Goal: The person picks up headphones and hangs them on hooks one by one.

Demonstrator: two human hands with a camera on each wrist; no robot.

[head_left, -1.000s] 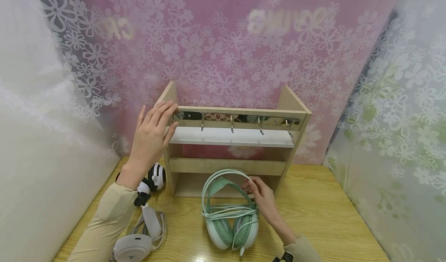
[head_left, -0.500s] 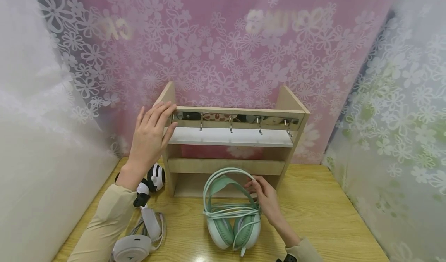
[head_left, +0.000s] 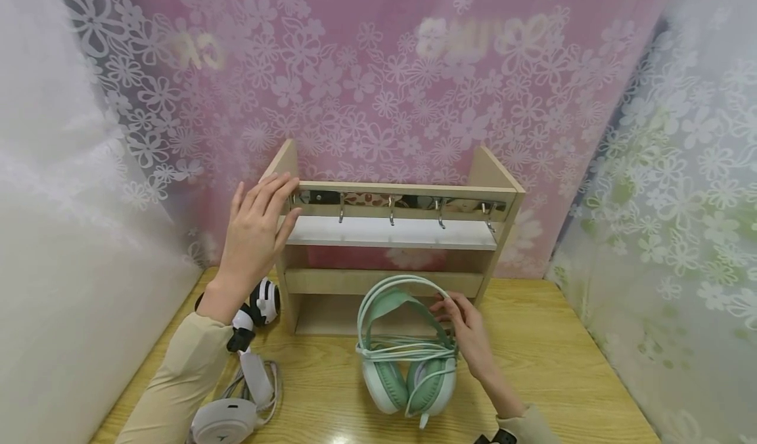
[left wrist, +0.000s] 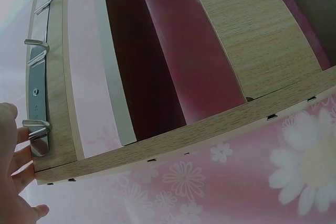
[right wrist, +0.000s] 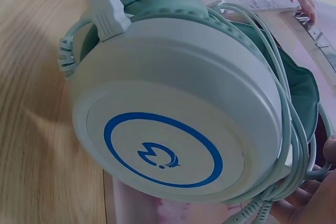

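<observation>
A pair of mint-green and white headphones (head_left: 408, 378), its cable wound around it, is in front of the wooden rack (head_left: 384, 283). My right hand (head_left: 470, 335) pinches the right side of the headband, thumb in front. In the right wrist view a white earcup (right wrist: 168, 145) with a blue ring fills the middle, and the hand (right wrist: 315, 198) is partly cut off. My left hand (head_left: 254, 227) rests with extended fingers on the rack's upper left corner, beside the leftmost metal hook (left wrist: 39, 129).
Several metal hooks (head_left: 391, 209) line the rack's upper board. On the table (head_left: 532, 365), left of the rack, are black-and-white headphones (head_left: 264, 301), partly behind the left arm. White headphones (head_left: 225, 421) with a grey cable lie nearer. Patterned curtains (head_left: 378, 69) surround the table.
My right hand has moved the green headphones to the right and slightly up. The left hand stays on the rack's corner.
</observation>
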